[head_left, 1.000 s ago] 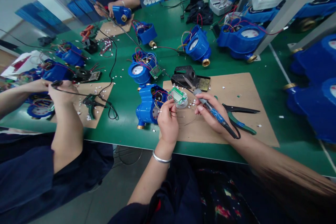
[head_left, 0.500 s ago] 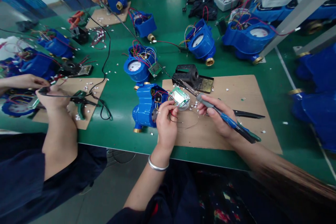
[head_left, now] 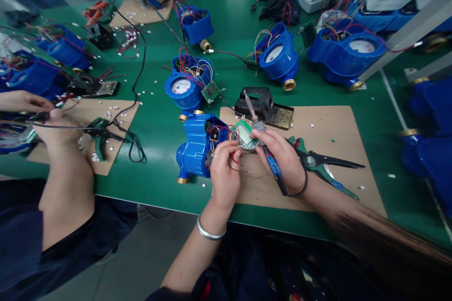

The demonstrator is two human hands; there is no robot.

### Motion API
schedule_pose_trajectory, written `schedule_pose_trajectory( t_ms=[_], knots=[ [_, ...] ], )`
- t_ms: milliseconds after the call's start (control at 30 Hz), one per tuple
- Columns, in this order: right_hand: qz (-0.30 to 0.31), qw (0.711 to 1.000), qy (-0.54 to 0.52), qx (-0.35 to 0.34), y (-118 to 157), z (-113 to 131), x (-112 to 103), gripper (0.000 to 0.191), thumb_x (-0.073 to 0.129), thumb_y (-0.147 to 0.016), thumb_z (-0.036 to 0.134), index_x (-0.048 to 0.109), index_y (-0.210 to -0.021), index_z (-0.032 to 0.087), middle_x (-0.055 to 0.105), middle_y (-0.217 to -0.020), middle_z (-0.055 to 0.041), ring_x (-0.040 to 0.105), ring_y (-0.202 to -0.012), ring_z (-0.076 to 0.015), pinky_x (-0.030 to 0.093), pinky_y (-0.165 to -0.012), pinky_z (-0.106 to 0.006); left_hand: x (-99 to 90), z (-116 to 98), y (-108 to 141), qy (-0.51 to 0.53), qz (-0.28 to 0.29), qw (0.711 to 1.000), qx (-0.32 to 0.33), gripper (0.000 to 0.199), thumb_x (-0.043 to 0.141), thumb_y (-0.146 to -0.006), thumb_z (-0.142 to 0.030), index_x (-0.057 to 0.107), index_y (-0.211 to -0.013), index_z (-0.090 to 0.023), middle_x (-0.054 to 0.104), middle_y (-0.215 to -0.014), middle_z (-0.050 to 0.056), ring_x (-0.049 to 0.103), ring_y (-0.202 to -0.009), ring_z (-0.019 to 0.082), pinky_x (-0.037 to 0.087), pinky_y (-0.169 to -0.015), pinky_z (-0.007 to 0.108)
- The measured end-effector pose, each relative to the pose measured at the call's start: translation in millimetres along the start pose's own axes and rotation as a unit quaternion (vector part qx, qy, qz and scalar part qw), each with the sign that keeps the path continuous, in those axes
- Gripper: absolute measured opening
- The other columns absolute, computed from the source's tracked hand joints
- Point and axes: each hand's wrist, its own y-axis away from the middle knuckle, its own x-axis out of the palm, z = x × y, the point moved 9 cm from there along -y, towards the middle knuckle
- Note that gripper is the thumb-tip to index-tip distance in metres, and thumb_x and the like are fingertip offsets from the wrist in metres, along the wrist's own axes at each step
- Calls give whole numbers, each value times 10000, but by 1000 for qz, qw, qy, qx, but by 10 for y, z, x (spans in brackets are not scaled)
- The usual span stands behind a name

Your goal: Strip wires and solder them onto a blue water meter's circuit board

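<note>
My left hand is closed, pinching thin red and black wires whose loose ends stick out below the fingertips. Just above it, a green circuit board with a pale display rests on a clear round piece. Wires link the board to a blue water meter lying on its side at the left. In my right hand is a soldering iron, its tip pointing up and away from me. The right fingertips are at the board's right edge; whether they touch it I cannot tell.
Behind the board stands a black soldering stand with a sponge tray. Green-handled cutters lie on the cardboard mat. More blue meters stand farther back. At left, a co-worker's hands work beside another mat.
My right hand has come left toward the circuit board, and the soldering iron has swung more upright, tip up. The cutters now show more fully. My left hand still pinches the wires.
</note>
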Motion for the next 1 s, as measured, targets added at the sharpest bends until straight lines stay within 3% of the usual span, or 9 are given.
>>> schedule_pose_trajectory(
  t_ms=[167,400,533,667,767,1000],
  knots=[
    [-2,1000,-13,0,-22,36,-36,627,531,-872,113,347,-1423,351,588,-1209,-53,544,-1136,-233,482,-968,-457,-1,-7,-23,-2,9,1000,2,67,546,-887,-141,606,-882,-171,624,-1016,57,578,-993,156,482,-871,335],
    [-34,994,-104,17,-37,171,-393,520,572,-874,234,438,-1366,335,655,-1116,-54,610,-1053,-266,507,-912,-504,-10,41,-55,24,15,999,-17,90,543,-889,-138,619,-872,-183,636,-992,45,582,-975,153,487,-853,338],
    [-74,976,-157,130,100,-4,-543,340,535,-900,386,546,-1232,309,687,-922,-62,665,-847,-255,557,-771,-475,-6,76,-69,41,22,999,-23,92,551,-884,-129,621,-872,-186,635,-1001,45,586,-975,148,487,-853,336],
    [-141,928,-269,215,278,-266,-548,244,562,-884,400,573,-1090,270,661,-701,-23,633,-599,-199,523,-520,-346,-12,79,-79,36,18,999,-16,92,559,-878,-122,620,-878,-190,633,-985,45,590,-960,145,495,-838,334],
    [-151,912,-301,233,324,-388,-520,194,598,-853,401,583,-967,245,633,-621,-6,593,-512,-179,481,-461,-315,-8,82,-85,38,17,999,-14,94,559,-878,-120,619,-876,-192,632,-983,45,591,-955,142,498,-834,331],
    [-136,922,-283,226,291,-393,-526,123,583,-871,345,601,-901,227,608,-579,1,557,-474,-151,448,-434,-285,-8,101,-82,46,19,999,-18,90,567,-873,-116,622,-881,-188,633,-984,44,593,-958,138,496,-837,317]
  ],
)
